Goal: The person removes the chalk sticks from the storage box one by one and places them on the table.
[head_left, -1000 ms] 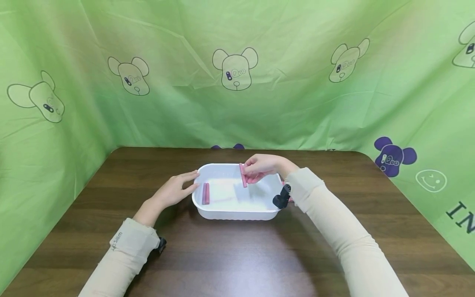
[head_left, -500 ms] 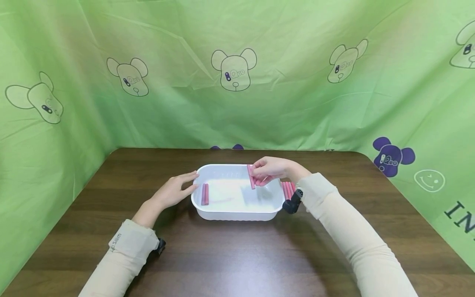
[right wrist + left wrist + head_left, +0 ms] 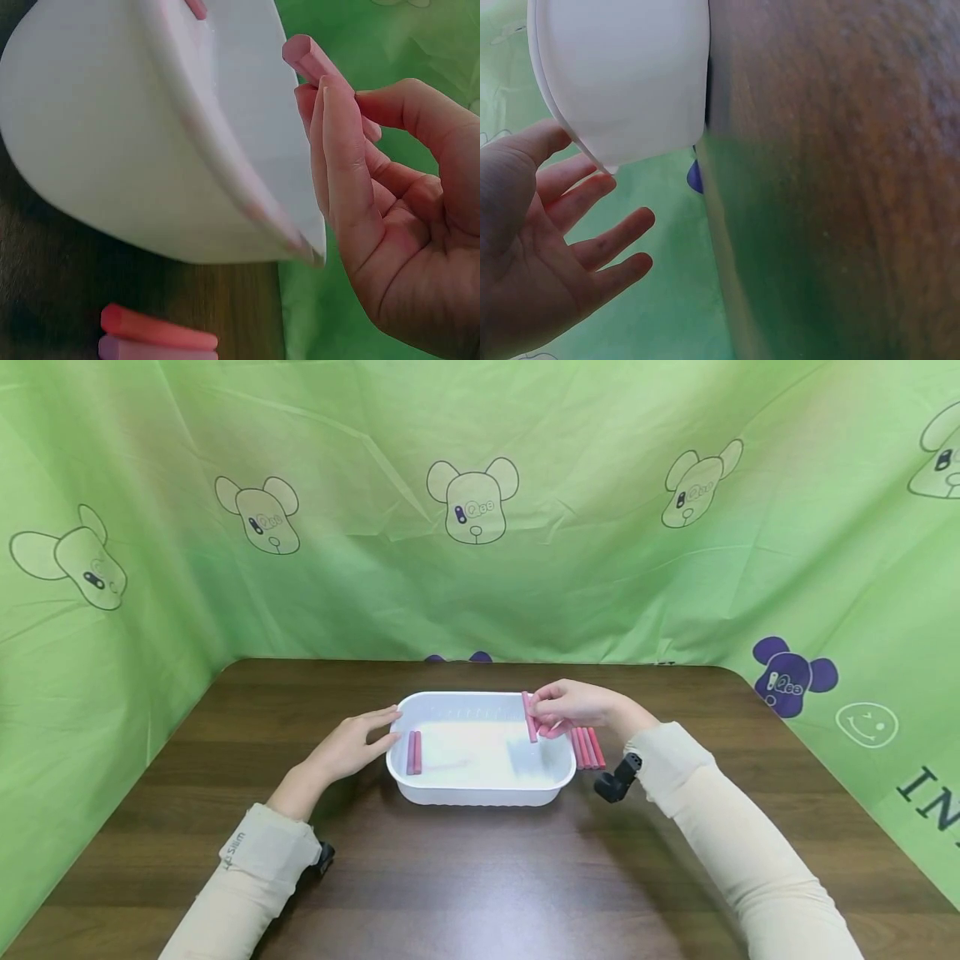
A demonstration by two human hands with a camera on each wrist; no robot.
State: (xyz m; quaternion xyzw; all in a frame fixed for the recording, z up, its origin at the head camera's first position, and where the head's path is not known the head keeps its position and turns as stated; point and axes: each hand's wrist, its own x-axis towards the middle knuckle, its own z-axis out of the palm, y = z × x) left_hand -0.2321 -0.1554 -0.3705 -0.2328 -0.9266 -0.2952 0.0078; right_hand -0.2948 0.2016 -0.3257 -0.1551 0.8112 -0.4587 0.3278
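Note:
In the head view, a white plastic tub (image 3: 480, 796) stands on the table, with two pinkish sticks (image 3: 414, 752) side by side in its left end. My left hand (image 3: 347, 747) has its fingers extended, touching the tub's left rim; the left wrist view shows the thumb and fingertips at that rim (image 3: 570, 135). Over the tub's right end, my right hand (image 3: 573, 703) pinches a pink stick (image 3: 529, 717) between thumb and fingers. Seen by the right wrist camera, this stick (image 3: 319, 61) is short, with a faceted end. Its lower part is partly hidden by fingers.
Several pink and red sticks (image 3: 587, 748) lie in a row on the wooden table (image 3: 480, 877), close to the tub's right end. A green printed cloth (image 3: 480, 602) hangs behind the table and along its sides.
My right hand has moved to the right with the pink stick, from above the tub's middle to its right end. More of the row of sticks shows. The left hand stays put.

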